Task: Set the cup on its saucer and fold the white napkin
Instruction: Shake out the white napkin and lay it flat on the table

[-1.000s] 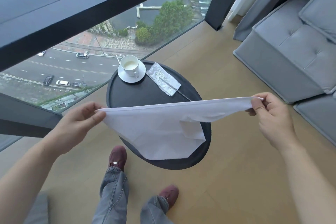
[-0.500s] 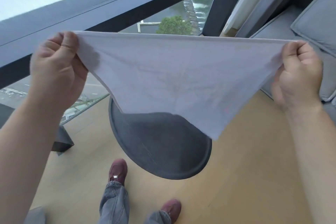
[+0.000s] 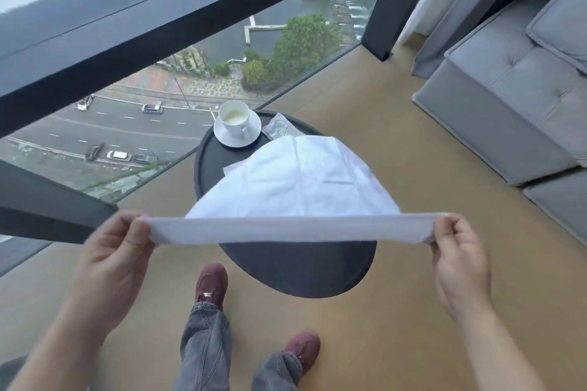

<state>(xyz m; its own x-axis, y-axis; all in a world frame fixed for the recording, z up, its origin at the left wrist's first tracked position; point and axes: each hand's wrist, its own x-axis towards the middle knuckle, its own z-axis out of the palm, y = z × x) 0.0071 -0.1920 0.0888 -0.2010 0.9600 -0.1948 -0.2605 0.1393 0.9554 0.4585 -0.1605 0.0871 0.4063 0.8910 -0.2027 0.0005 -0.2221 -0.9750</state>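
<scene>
A white cup (image 3: 234, 117) holding pale liquid stands on its white saucer (image 3: 251, 136) at the far edge of a round black side table (image 3: 286, 263). I hold the white napkin (image 3: 295, 181) stretched between both hands above the table. My left hand (image 3: 114, 260) pinches its left corner and my right hand (image 3: 457, 260) pinches its right corner. The near edge is taut between them, and the rest billows forward over the tabletop, with its far part draped toward the cup.
A crinkled clear wrapper (image 3: 279, 127) lies beside the saucer, partly under the napkin. A floor-to-ceiling window (image 3: 158, 123) runs along the left. A grey sofa (image 3: 514, 98) stands at the right. My two feet in dark red shoes (image 3: 211, 282) are next to the table base.
The napkin was lifted high in front of the camera half a second ago; now both hands have come down low and the cloth has flung forward over the table.
</scene>
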